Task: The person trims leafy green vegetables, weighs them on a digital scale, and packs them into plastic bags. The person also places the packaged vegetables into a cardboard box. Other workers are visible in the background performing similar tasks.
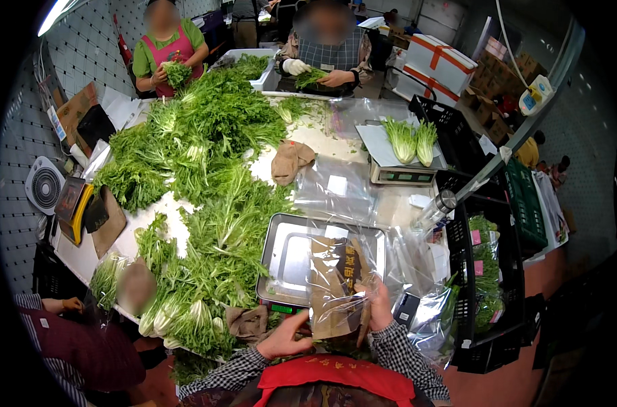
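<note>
Far left: one white box fan (45,186). Centre left: leafy greens (220,210), loose, one broad heap, pale stems toward the near edge. Next, left hand (285,340): index finger extended, no grip visible; fingertip close to the bag's left edge, contact uncertain. Middle: one clear plastic bag (341,288), in front of the person, overlapping the metal tray (281,261). Handling: probably very light, limp and slippery, quick to crease; best held by its side edges. Appearance: glossy, wrinkled, a brown panel (329,308) showing (printed on, inside or behind, I cannot tell). Next, right hand (377,308): thumb and fingers pinched on the bag's right edge. Right: one dark rectangular object (407,307) amid loose plastic; beyond, one black crate (464,292) containing packed greens (485,271).
</note>
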Available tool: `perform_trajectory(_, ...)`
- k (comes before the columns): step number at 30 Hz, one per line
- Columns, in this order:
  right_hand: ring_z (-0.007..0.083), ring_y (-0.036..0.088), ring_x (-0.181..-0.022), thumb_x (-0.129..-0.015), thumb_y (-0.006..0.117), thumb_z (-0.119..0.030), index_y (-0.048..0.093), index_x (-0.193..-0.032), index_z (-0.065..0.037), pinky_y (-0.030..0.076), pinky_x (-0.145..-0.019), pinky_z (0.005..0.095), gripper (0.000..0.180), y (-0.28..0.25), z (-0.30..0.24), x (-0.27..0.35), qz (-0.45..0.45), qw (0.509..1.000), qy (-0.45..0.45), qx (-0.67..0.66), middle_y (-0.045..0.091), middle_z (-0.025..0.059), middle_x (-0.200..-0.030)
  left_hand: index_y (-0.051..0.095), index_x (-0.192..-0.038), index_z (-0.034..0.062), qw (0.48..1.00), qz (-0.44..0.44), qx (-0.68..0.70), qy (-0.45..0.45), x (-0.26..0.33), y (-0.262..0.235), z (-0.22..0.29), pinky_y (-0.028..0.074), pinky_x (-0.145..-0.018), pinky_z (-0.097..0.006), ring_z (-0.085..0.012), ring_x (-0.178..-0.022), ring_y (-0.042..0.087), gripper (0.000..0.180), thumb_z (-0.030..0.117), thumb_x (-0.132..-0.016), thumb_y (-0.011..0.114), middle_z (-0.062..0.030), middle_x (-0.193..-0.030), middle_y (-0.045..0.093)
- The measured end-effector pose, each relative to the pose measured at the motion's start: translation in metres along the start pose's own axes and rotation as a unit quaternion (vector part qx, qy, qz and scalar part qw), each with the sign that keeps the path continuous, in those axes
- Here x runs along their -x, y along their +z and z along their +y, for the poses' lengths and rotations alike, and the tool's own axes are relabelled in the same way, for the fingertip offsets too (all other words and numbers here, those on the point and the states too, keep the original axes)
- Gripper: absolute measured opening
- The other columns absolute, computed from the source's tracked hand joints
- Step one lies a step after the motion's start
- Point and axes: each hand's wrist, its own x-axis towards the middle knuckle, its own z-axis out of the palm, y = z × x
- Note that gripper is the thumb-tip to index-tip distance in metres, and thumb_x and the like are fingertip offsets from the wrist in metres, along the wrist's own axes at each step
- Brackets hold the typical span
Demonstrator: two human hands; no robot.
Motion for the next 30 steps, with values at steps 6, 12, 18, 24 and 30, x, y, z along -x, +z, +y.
perform_trajectory(6, 0.0174, 0.062, -0.094, -0.082, 0.069, 0.000, 0.053, -0.120, 0.000, 0.051, -0.081, 0.0297, 0.041, 0.010, 0.002, 0.002, 0.014, 1.000, 0.006, -0.019, 0.063, 0.0091, -0.109, 0.052, -0.121, 0.0041, 0.991, 0.105, 0.046, 0.070, -0.013, -0.003, 0.007, 0.048, -0.086, -0.029, -0.0142, -0.100, 0.056, 0.039, 0.001, -0.083, 0.064, -0.0069, -0.118, 0.054)
perform_trajectory(12, 0.0154, 0.061, -0.091, -0.082, 0.071, -0.002, 0.057, -0.113, -0.001, 0.050, -0.080, 0.0288, 0.034, 0.002, 0.003, -0.002, 0.012, 0.999, -0.033, 0.033, 0.064, 0.0070, -0.103, 0.056, -0.090, 0.0016, 0.999, 0.021, 0.024, 0.007, -0.009, -0.005, -0.015, 0.042, -0.072, -0.023, -0.0091, -0.087, 0.049, 0.004, -0.001, -0.088, 0.059, -0.0025, -0.096, 0.050)
perform_trajectory(18, 0.0132, 0.060, -0.087, -0.083, 0.073, -0.005, 0.056, -0.110, -0.001, 0.049, -0.079, 0.0288, 0.032, 0.010, 0.012, 0.004, 0.013, 0.999, -0.013, 0.040, 0.064, 0.0053, -0.099, 0.049, -0.112, 0.0030, 0.982, 0.081, 0.173, -0.014, 0.010, 0.004, -0.006, 0.043, -0.080, -0.024, -0.0099, -0.092, 0.051, 0.028, -0.002, -0.087, 0.058, -0.0032, -0.098, 0.051)
perform_trajectory(24, 0.0138, 0.060, -0.093, -0.086, 0.072, -0.008, 0.053, -0.119, 0.003, 0.049, -0.082, 0.0284, 0.039, 0.014, 0.024, 0.001, 0.001, 0.990, -0.053, 0.129, 0.064, 0.0083, -0.107, 0.050, -0.111, 0.0033, 0.984, 0.139, 0.103, -0.033, 0.001, 0.002, -0.004, 0.042, -0.067, -0.023, -0.0076, -0.079, 0.051, 0.025, 0.001, -0.088, 0.061, 0.0000, -0.087, 0.052)
perform_trajectory(30, 0.0182, 0.053, -0.118, -0.091, 0.056, -0.002, 0.031, -0.145, 0.006, 0.042, -0.101, 0.0316, 0.061, -0.015, 0.005, 0.026, -0.178, 0.969, 0.056, 0.160, 0.053, 0.0143, -0.133, 0.057, -0.086, 0.0014, 0.989, 0.147, -0.011, 0.009, 0.017, -0.012, -0.013, 0.042, -0.073, -0.027, -0.0120, -0.080, 0.050, 0.011, 0.009, -0.089, 0.064, -0.0029, -0.082, 0.052)
